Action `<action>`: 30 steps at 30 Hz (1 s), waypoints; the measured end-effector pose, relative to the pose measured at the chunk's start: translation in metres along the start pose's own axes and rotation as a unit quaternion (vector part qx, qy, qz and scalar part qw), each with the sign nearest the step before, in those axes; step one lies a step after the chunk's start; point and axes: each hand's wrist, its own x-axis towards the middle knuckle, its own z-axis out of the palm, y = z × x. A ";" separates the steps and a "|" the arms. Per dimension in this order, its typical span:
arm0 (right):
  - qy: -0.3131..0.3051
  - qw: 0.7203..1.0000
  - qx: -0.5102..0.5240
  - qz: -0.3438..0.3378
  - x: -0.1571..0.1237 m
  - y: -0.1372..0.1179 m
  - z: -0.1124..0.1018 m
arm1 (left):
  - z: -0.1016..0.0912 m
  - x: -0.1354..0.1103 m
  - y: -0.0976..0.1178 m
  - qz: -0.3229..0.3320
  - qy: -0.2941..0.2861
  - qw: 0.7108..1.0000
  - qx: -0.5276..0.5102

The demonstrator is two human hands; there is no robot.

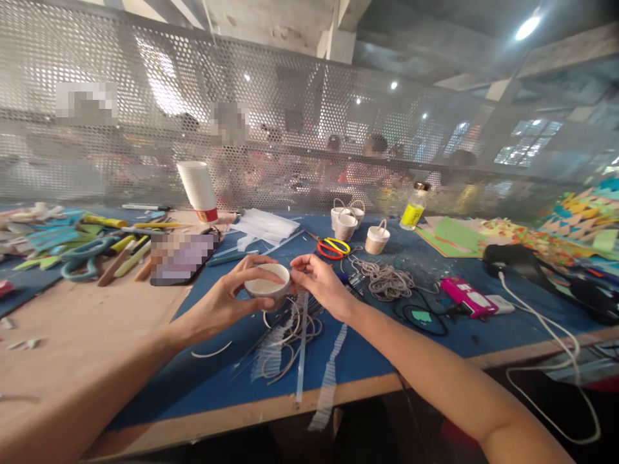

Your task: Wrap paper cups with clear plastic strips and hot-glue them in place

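Note:
My left hand [227, 298] wraps its fingers round a small white paper cup [267, 285], held just above the blue mat [420, 341]. From the other side, my right hand [316, 281] pinches the cup's right rim with thumb and fingertips. Loose grey cord [290, 332] and clear strips [302, 348] lie on the mat right under both hands. Three small finished cup baskets [349, 222] with cord handles stand farther back.
A stack of paper cups [198, 190], scissors with red and yellow handles [333, 247], a coil of cord [387, 280], a yellow bottle [413, 207], a pink device [467, 296] and a black glue gun [520, 260] with white cable. Tools lie at left. People sit behind a perforated screen [300, 129].

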 end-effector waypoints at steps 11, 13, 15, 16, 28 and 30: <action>0.022 0.990 -0.127 -0.051 0.005 0.003 -0.001 | 0.000 0.000 0.003 -0.009 0.008 1.000 -0.002; 0.018 0.985 -0.156 -0.071 0.005 0.003 -0.003 | 0.000 -0.001 0.004 -0.012 0.004 1.000 -0.010; 0.026 0.975 -0.198 -0.100 0.005 0.003 -0.004 | -0.001 -0.001 0.005 -0.013 0.001 1.000 -0.014; 0.030 0.968 -0.220 -0.115 0.004 0.002 -0.004 | -0.001 -0.001 0.005 -0.011 0.001 1.000 -0.012; 0.104 0.925 -0.279 -0.236 -0.014 -0.031 0.000 | 0.002 -0.001 0.005 -0.013 0.019 0.999 -0.039; 0.023 0.910 -0.315 -0.271 -0.024 -0.041 0.006 | 0.002 0.000 0.005 -0.010 0.010 0.999 -0.044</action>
